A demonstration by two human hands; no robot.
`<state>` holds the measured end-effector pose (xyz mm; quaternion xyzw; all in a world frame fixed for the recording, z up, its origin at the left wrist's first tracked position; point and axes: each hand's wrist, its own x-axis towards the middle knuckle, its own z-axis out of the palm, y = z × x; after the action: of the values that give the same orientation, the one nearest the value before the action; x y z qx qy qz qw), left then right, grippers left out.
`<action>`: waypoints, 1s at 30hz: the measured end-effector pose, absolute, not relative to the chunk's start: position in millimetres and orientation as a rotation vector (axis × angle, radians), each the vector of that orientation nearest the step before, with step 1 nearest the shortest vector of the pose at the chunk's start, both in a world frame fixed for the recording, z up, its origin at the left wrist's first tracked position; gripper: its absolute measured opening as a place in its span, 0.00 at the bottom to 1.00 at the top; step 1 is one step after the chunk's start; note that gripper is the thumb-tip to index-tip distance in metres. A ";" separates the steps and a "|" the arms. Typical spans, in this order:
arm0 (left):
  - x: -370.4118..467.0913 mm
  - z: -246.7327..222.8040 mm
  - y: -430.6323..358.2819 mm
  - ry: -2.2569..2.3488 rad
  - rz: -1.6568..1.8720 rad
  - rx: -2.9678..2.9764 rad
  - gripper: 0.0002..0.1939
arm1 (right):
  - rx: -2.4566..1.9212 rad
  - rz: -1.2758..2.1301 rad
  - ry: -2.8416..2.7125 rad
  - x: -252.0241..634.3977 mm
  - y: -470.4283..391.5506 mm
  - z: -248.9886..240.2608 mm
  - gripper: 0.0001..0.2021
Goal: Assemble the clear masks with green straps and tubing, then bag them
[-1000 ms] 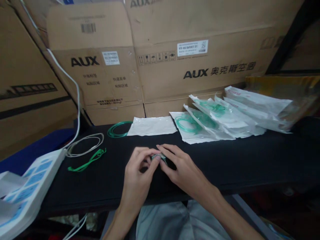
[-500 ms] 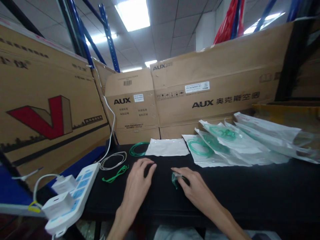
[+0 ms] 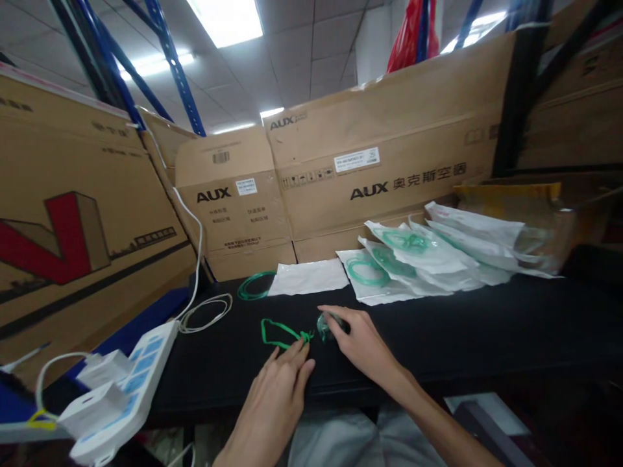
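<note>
My left hand (image 3: 277, 392) lies palm down near the front of the black table, its fingers stretched out and the thumb apart. Its fingertips rest on a bright green elastic strap (image 3: 268, 332), whose loop spreads out to the left and whose bunched end shows just beyond the fingers. To the right, my right hand (image 3: 357, 337) is closed around a small clear-green plastic piece (image 3: 322, 326) at the table surface. Much of that piece is hidden by the fingers, so its exact kind does not show. The strap's bunched end lies close beside it.
Behind the hands are coiled green tubing (image 3: 253, 285), a white packet (image 3: 309, 277) and several clear-and-white pouches (image 3: 413, 263) with green tubing inside. A power strip (image 3: 141, 383) with chargers and a white cable coil (image 3: 207, 314) lie left. Cardboard boxes (image 3: 379, 149) wall the back.
The green strap has moved right across the table with my left hand, which is now lower and nearer my right hand. The clear-green piece stays in my right hand. The view has shifted right.
</note>
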<state>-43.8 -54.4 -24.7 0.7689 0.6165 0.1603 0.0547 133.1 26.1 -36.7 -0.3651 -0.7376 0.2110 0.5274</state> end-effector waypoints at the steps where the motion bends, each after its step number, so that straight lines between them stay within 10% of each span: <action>1: -39.5 -22.5 -55.7 1.828 0.519 2.341 0.21 | -0.861 0.510 -1.739 132.8 25.6 -34.8 0.14; 30: -41.4 28.2 -0.8 1.653 0.568 2.194 0.13 | -1.082 0.650 -1.651 140.7 22.6 -24.3 0.09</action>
<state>-41.4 -0.8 28.2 0.7710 0.5810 0.1997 0.1676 140.7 22.6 -24.3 -0.4489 -0.6847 0.2697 0.5068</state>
